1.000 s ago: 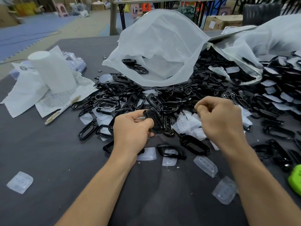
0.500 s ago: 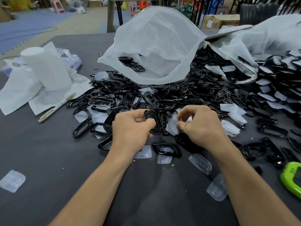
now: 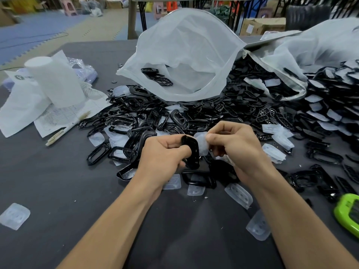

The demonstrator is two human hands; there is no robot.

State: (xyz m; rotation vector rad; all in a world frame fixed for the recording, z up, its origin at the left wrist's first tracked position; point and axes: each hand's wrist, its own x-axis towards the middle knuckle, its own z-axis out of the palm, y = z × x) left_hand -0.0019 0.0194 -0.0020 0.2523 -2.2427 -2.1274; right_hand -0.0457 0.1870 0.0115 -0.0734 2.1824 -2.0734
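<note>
My left hand [image 3: 162,153] grips a black oval plastic frame [image 3: 192,152], held upright above the dark table [image 3: 58,191]. Right beside it, my right hand [image 3: 236,144] pinches a small translucent rubber pad [image 3: 202,145] between thumb and fingers, and the pad touches the frame's right edge. Behind both hands spreads a big heap of black frames [image 3: 136,117] mixed with more clear pads. An open white plastic bag [image 3: 184,55] with a few black frames inside lies beyond the heap.
Loose clear pads lie near me, one [image 3: 14,216] at the left and another [image 3: 258,227] at the right. A white foam roll [image 3: 56,80] stands on papers at left, with a pen [image 3: 68,128] beside. A green device [image 3: 347,212] sits at the right edge. A second bag [image 3: 310,49] spills parts.
My right hand picked a clear pad from the heap and brought it left to the black frame in my left hand. The left hand lifted the frame slightly.
</note>
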